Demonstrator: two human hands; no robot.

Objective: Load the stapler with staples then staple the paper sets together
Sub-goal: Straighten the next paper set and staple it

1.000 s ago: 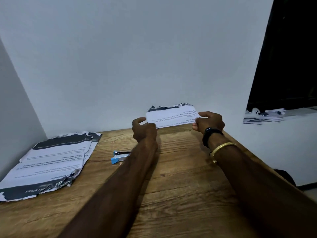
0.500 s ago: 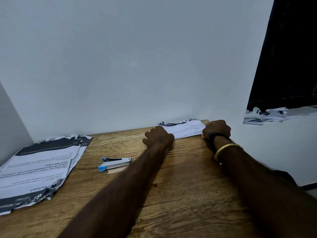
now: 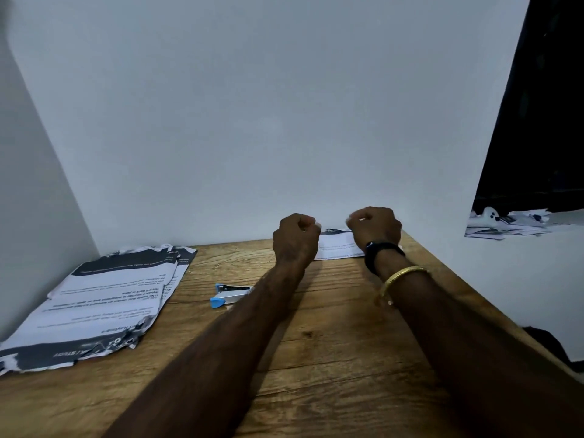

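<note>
A small set of printed paper (image 3: 336,246) lies flat at the back of the wooden table (image 3: 316,358), against the wall. My left hand (image 3: 295,240) hovers at the paper's left end with its fingers curled and holds nothing. Above the right end is my right hand (image 3: 374,229), also curled and holding nothing, with a black band and a gold bangle on its wrist. A blue and silver stapler (image 3: 229,295) lies closed on the table to the left of my left forearm.
A stack of torn-edged printed sheets (image 3: 104,298) lies at the table's left, near the corner of the walls. More papers (image 3: 505,224) sit on a white ledge at the right, below a dark opening (image 3: 543,105). The table's right edge runs along my right forearm.
Both hands lowered the paper set from the air onto the back of the table, then let go of it and lifted off with curled fingers.
</note>
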